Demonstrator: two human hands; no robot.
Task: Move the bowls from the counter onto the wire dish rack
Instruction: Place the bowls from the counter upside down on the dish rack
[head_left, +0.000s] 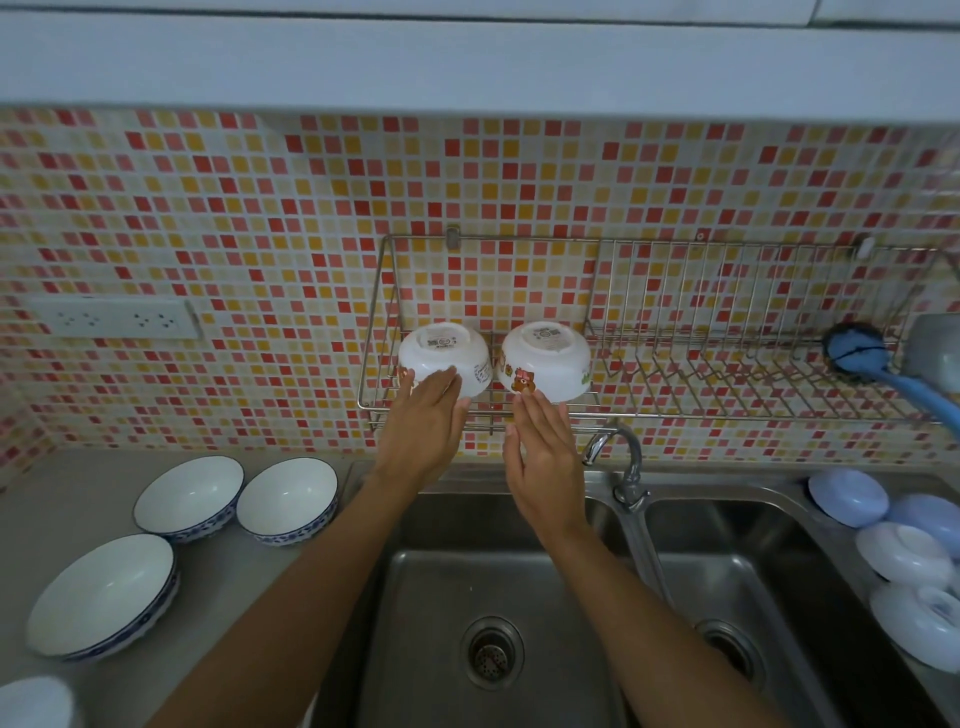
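Two white bowls sit upside down, side by side, on the left end of the wire dish rack fixed to the tiled wall. My left hand lies flat against the front of the left white bowl, fingers stretched out over it. My right hand is held flat just below the right white bowl, which has a cartoon print; its fingertips reach the bowl's lower rim. Two blue-patterned bowls and a wider blue-rimmed bowl stand upright on the counter at the left.
A double steel sink with a faucet lies under my arms. A blue dish brush and a cup sit at the rack's right end. Several pale overturned dishes line the right counter. A wall socket is at the left.
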